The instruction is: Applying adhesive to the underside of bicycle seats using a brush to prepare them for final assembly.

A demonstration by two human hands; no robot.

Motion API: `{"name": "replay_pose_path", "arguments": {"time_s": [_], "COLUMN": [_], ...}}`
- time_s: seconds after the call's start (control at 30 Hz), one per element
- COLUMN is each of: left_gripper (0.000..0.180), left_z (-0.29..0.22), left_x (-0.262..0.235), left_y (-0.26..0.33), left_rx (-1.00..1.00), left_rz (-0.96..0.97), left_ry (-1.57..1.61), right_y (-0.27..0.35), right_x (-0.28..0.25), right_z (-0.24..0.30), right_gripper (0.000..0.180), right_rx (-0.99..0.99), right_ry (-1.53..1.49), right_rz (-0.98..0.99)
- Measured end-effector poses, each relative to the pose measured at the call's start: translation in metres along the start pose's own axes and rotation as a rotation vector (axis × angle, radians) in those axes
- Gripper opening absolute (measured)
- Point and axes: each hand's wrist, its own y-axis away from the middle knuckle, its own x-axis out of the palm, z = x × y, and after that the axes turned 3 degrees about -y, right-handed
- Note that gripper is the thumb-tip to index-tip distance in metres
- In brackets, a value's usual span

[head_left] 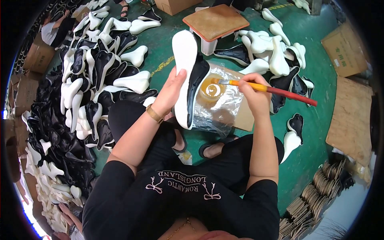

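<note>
My left hand (175, 89) is closed round a long white foam bicycle saddle pad with a black shell or cover (198, 82) showing along its right side. The white pad (185, 52) is held nearly upright in front of me. In my right hand (255, 92) is a paintbrush (276, 91) with a yellow and red handle, its bristles pointing left. The bristle end is over a round container of yellowish liquid (212, 89), where I cannot tell if it touches. Under the container, clear plastic sheeting (218, 114) covers a cardboard box (245, 114).
A heap of white and black saddle pieces (102, 64) lies on the left, more (276, 52) at the far right. A padded stool (216, 22) stands ahead. Cardboard boxes (344, 50) and stacked brown pieces (312, 196) line the right. Other people (56, 30) sit at the left.
</note>
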Motion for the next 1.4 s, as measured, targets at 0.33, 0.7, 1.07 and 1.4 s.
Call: {"name": "replay_pose_path", "arguments": {"time_s": [0.33, 0.7, 1.07, 1.4], "left_gripper": [0.062, 0.059, 0.072, 0.044], "left_z": [0.0, -0.016, -0.051, -0.058], "left_x": [0.018, 0.017, -0.031, -0.015], "left_y": [-0.009, -0.014, 0.006, 0.042], "left_rx": [0.17, 0.192, 0.241, 0.561], "left_rz": [0.086, 0.094, 0.125, 0.077], "left_ry": [-0.212, -0.074, -0.614, -0.941], "right_y": [0.011, 0.027, -0.002, -0.004], "right_x": [0.013, 0.023, -0.014, -0.002], "right_z": [0.018, 0.042, -0.019, -0.012], "right_gripper": [0.007, 0.007, 0.01, 0.009], "right_rx": [-0.183, -0.473, 0.035, -0.071], "right_ry": [0.127, 0.22, 0.102, 0.222], "right_rz": [0.034, 0.506, -0.037, -0.028]}}
